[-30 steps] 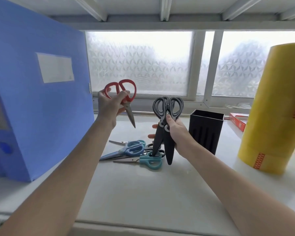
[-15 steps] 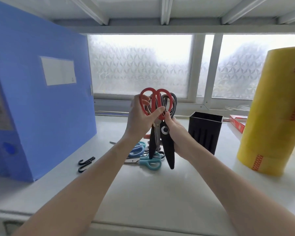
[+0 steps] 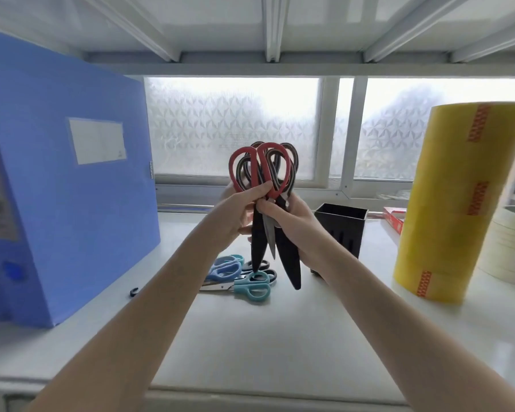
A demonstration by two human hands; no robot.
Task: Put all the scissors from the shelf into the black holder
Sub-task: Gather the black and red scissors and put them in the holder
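Both hands hold one upright bundle of scissors above the white shelf (image 3: 250, 346), handles up. My left hand (image 3: 235, 215) pinches the red-handled scissors (image 3: 250, 171) at the base of the loops. My right hand (image 3: 292, 224) grips the two black sheathed scissors (image 3: 289, 263) pressed against them. The black holder (image 3: 341, 233) stands just right of my right hand and looks empty from here. Several blue and teal scissors (image 3: 241, 276) lie flat in a pile on the shelf below the bundle.
A tall blue file box (image 3: 72, 185) fills the left side. A big yellow tape roll (image 3: 458, 203) and a stack of pale tape rolls (image 3: 509, 251) stand on the right. A red box (image 3: 394, 218) lies behind the holder. A small black hook (image 3: 133, 292) lies near the file box.
My left hand carried the red scissors rightward from beside the file box and joined them with the black scissors in my right hand; the bundle now sits slightly higher.
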